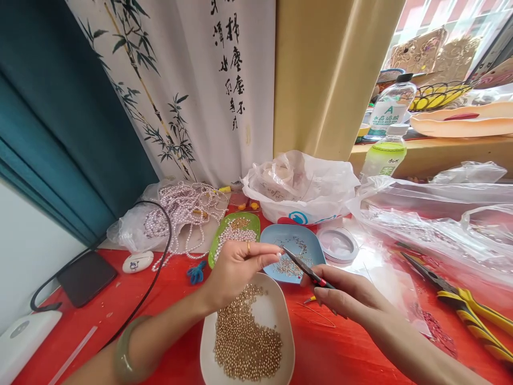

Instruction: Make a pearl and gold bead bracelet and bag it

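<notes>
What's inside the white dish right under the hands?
The white dish holds a heap of small gold beads, spread over its left and near part; the far right is bare. The left hand covers its far-left rim, so anything there is hidden.

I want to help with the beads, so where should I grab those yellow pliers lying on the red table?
Take the yellow pliers by the two yellow handles, probably coming from the right and near side. The handles point toward the right corner, spread a little, and lie bare on the red table. The dark pointed jaws aim left toward the plastic bags, so keep fingers off that end.
</notes>
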A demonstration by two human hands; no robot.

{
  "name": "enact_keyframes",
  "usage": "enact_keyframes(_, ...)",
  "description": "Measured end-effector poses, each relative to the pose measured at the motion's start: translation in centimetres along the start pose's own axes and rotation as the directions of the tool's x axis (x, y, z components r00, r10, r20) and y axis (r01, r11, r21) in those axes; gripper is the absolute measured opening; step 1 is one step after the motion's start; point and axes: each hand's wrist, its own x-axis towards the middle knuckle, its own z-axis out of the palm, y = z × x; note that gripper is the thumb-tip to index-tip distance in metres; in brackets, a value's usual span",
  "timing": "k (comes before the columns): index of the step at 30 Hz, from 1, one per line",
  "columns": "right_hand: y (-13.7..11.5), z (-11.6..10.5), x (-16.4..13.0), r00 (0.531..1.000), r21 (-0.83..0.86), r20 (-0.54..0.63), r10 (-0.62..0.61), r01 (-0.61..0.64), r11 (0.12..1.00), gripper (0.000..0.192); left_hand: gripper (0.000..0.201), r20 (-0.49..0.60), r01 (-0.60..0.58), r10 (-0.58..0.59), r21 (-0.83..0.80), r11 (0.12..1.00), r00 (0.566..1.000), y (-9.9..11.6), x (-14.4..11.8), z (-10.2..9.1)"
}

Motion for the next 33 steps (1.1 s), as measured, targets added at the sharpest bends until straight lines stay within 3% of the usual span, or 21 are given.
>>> enact_keyframes(11, 0.7, 0.3, 0.1, 0.983, -0.298, 0.018, -0.183, 0.180, 0.937, 0.019, 0.013, -0.048, -0.082, 0.084, 0.042, 0.996, 0.995, -0.6, -0.2, 0.3)
enact_keyframes(17, 1.0, 0.6, 0.0, 0.938, -0.385, 0.009, -0.345, 0.322, 0.865, 0.014, 0.013, -0.072, -0.138, 0.146, 0.109, 0.984, 0.987, -0.6, -0.7, 0.5)
enact_keyframes(23, 0.9, 0.9, -0.2, 0.904, -0.451, 0.035, -0.426, 0.395, 0.801, 0.015, 0.014, -0.092, -0.239, 0.261, 0.200, 0.950, 0.961, -0.5, -1.2, 0.7)
enact_keyframes(25, 1.2, 1.0, -0.1, 0.877, -0.575, 0.036, -0.479, 0.410, 0.708, 0.019, 0.014, -0.090, -0.243, 0.267, 0.212, 0.946, 0.959, -0.5, -1.3, 0.8)
enact_keyframes(29, 2.1, 0.9, 0.2, 0.755, -0.886, 0.034, -0.655, 0.325, 0.329, 0.027, 0.013, -0.097, -0.174, 0.194, 0.182, 0.968, 0.976, -0.2, -1.4, 1.1)
enact_keyframes(30, 2.2, 0.8, 0.2, 0.735, -0.912, 0.037, -0.677, 0.301, 0.278, 0.028, 0.012, -0.100, -0.133, 0.150, 0.154, 0.979, 0.984, -0.1, -1.4, 1.2)
enact_keyframes(31, 2.1, 0.6, 0.2, 0.736, -0.909, 0.035, -0.676, 0.305, 0.284, 0.029, 0.012, -0.103, -0.086, 0.098, 0.116, 0.989, 0.990, -0.1, -1.3, 1.2)
enact_keyframes(32, 2.0, 0.4, 0.1, 0.759, -0.875, 0.024, -0.650, 0.331, 0.354, 0.030, 0.012, -0.103, -0.038, 0.046, 0.072, 0.997, 0.994, -0.1, -1.1, 1.1)
enact_keyframes(33, 1.7, 0.3, 0.1, 0.803, -0.802, 0.002, -0.597, 0.358, 0.479, 0.030, 0.012, -0.101, 0.004, -0.002, 0.024, 1.000, 0.995, -0.1, -1.0, 1.1)
